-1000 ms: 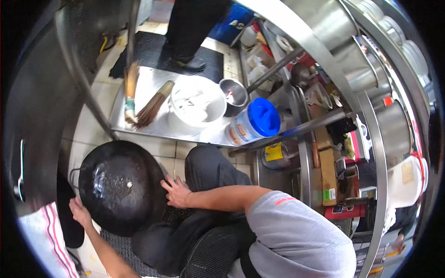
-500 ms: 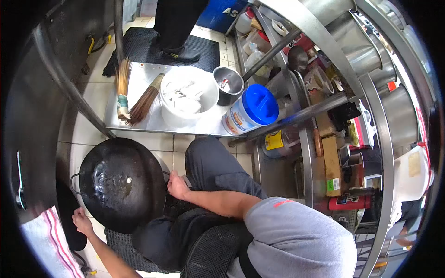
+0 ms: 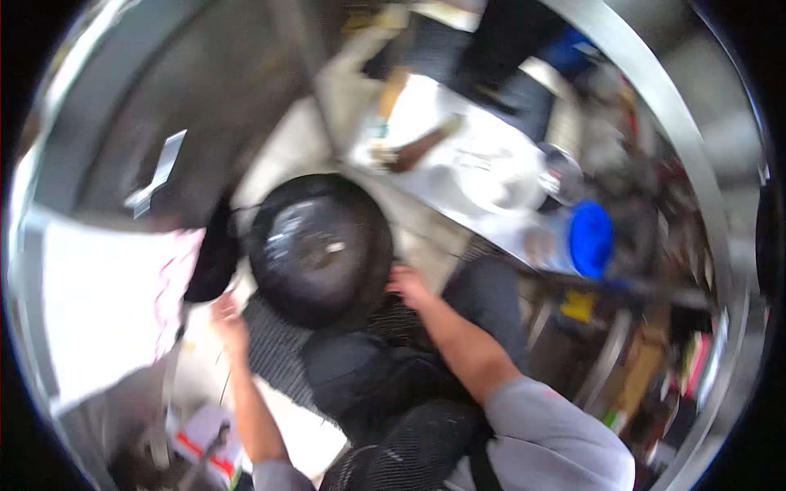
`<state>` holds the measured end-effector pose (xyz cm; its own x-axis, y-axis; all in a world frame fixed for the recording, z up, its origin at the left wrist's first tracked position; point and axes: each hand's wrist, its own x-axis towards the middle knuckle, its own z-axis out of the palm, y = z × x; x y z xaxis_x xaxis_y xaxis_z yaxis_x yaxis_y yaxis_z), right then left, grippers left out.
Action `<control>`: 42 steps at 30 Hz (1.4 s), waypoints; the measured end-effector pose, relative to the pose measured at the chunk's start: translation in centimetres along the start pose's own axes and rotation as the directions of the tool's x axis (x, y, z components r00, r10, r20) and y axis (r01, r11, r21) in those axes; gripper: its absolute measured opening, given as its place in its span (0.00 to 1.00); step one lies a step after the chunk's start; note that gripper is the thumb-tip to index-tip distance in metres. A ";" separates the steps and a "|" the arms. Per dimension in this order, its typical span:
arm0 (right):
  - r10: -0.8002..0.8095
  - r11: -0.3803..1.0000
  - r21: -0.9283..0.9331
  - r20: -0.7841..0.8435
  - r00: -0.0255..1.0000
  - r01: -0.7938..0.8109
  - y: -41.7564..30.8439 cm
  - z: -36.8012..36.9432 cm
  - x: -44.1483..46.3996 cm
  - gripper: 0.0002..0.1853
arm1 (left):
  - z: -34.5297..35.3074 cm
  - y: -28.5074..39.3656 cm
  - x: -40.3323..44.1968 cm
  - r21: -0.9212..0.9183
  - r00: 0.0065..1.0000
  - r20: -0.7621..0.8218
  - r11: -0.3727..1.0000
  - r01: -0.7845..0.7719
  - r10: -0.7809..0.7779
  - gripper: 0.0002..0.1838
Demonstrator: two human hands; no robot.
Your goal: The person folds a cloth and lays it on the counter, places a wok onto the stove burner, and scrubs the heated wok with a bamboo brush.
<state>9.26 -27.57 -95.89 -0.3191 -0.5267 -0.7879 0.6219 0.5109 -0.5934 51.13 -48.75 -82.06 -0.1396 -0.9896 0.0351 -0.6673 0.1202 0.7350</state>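
A large black wok (image 3: 319, 254) stands tilted in front of my knees, its wet inside facing me and a small pale spot near its middle. My right hand (image 3: 407, 286) is closed on the wok's right side, where a loop handle showed a moment ago. Left of the wok, my left hand (image 3: 229, 322) is raised with its fingers drawn together. What they hold, if anything, is lost in blur. A dark rounded object (image 3: 214, 254) is just above that hand; I cannot tell whether they touch.
A metal shelf (image 3: 409, 106) bears a brush (image 3: 426, 143), a white bucket (image 3: 495, 180), a steel pot (image 3: 561, 176) and a blue-lidded tub (image 3: 591, 239). A white cloth (image 3: 106, 295) hangs at left. Crowded racks line the right. Another person's dark trouser leg (image 3: 499, 41) is behind the shelf.
My view has swung left and blurred, so everything sits further right in it. My right hand stays on the wok. The left hand remains beside it, near the dark object.
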 end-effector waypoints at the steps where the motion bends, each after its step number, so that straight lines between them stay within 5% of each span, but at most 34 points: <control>1: 0.021 1.000 0.001 -0.068 0.997 -0.021 -0.6 0.0 -0.4 0.21 | -0.4 0.2 -1.8 0.032 1.000 -0.016 0.999 0.000 0.001 0.14; 3: 0.008 1.000 0.030 -0.143 0.990 -0.003 -4.7 0.9 -4.2 0.11 | -2.4 2.7 -4.7 0.179 0.999 -0.040 0.984 0.017 -0.010 0.14; 11: 0.003 0.990 0.142 -0.044 0.999 0.004 -7.6 -4.9 -10.8 0.14 | -10.9 7.2 -18.8 0.092 0.915 -0.065 0.910 0.404 -0.399 0.11; 18: 0.002 1.000 0.028 -0.032 0.999 -0.002 -16.5 -3.3 -24.2 0.14 | -17.6 13.5 -24.0 0.019 0.872 -0.072 0.873 0.487 -0.484 0.11; 24: -0.040 0.998 -0.060 -0.040 0.998 0.037 -23.3 -3.4 -34.7 0.04 | -23.9 16.0 -27.8 0.102 0.879 -0.161 0.879 0.466 -0.448 0.10; 32: -0.104 0.995 0.013 0.214 0.971 0.103 -30.7 -4.6 -48.7 0.09 | -32.0 24.5 -32.0 0.041 0.746 -0.191 0.755 0.655 -0.637 0.15; 38: -0.074 0.996 0.071 0.201 0.977 0.061 -34.5 -4.4 -58.2 0.08 | -36.5 28.9 -36.9 0.054 0.609 -0.122 0.607 0.793 -0.784 0.19; 40: -0.057 0.998 -0.005 0.044 0.997 0.057 -36.1 -3.6 -62.2 0.10 | -36.5 28.6 -39.2 0.029 0.606 -0.125 0.608 0.794 -0.785 0.20; 42: -0.051 0.999 -0.002 0.083 0.995 0.052 -37.3 -4.0 -64.4 0.11 | -36.7 29.9 -40.7 0.007 0.607 -0.122 0.611 0.792 -0.785 0.20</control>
<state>3.75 -9.97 -23.66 -0.2902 -0.6070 -0.7399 0.6035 0.4840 -0.6337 63.65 -7.82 -36.65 0.5289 -0.7045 -0.4732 -0.5234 -0.7097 0.4716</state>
